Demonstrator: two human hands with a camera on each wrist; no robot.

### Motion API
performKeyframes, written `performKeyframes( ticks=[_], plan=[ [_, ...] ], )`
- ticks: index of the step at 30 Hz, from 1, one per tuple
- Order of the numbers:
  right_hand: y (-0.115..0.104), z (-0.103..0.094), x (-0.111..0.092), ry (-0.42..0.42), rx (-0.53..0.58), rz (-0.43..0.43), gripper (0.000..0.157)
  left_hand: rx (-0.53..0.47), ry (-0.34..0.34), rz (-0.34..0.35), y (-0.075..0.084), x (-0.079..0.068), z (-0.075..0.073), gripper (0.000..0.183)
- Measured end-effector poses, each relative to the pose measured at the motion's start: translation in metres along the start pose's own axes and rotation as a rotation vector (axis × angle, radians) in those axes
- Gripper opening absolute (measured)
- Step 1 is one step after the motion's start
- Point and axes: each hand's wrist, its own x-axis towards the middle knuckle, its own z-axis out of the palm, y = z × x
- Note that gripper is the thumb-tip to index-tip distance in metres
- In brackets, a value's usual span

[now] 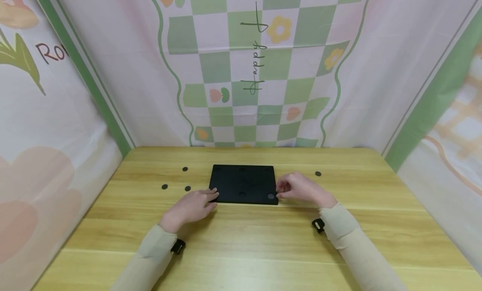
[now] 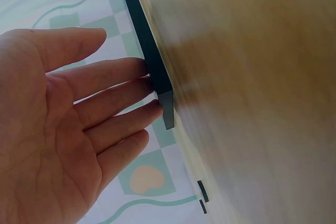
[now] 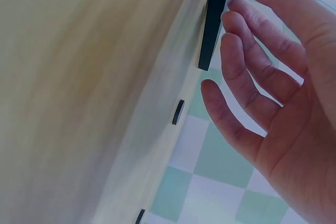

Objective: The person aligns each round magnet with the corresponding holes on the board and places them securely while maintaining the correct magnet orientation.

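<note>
A flat black rectangular board (image 1: 242, 182) lies on the wooden table, with faint round recesses on its top. At its front right corner sits a grey-black disc (image 1: 271, 196). My left hand (image 1: 193, 206) rests its fingertips on the front left corner; the left wrist view shows its fingers nearly straight against the board (image 2: 144, 35). Beside the right edge is my right hand (image 1: 301, 188), thumb and index close to the disc. Seen from the right wrist, this hand (image 3: 273, 103) has loosely bent fingers with a gap between thumb and index, and nothing visible between them.
Three small dark discs lie left of the board, including a far one (image 1: 185, 169) and a leftmost one (image 1: 164, 186). Another disc (image 1: 318, 174) lies beyond my right hand. Patterned curtains (image 1: 260, 73) surround the table (image 1: 256, 249) at the back and sides.
</note>
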Motion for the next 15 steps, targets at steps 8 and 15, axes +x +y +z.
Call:
performKeyframes(
  ticks=[8,15],
  plan=[
    [0.007,-0.002,-0.005,0.006,0.003,0.031,0.010,0.012,-0.008,-0.002,0.001,-0.001,-0.001,0.045],
    [0.013,-0.004,-0.010,-0.005,0.019,0.063,0.008,0.017,-0.008,-0.006,0.001,0.000,-0.001,0.045]
  ],
)
